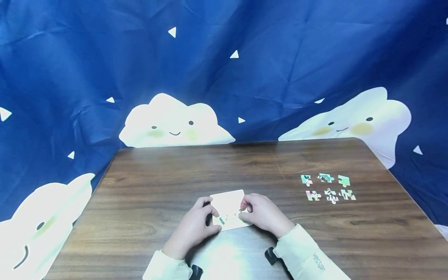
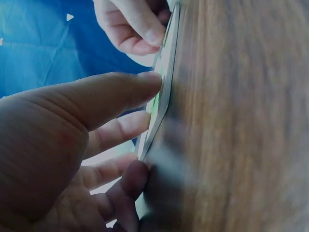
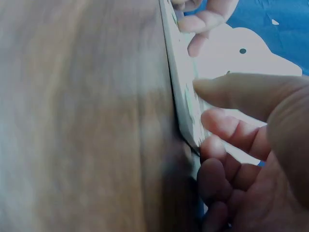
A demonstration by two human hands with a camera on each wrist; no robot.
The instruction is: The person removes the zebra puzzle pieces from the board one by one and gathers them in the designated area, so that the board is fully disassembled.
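While the white puzzle board [image 1: 227, 208] is lying flat on the wooden table [image 1: 157, 186], I am pinching its edges with my left hand [image 1: 196, 229] and right hand [image 1: 264, 214], six loose puzzle pieces [image 1: 328, 187] lying well apart.

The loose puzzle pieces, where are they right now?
In the head view, the puzzle pieces lie in two rows on the table's right side, apart from the hands holding the white board.
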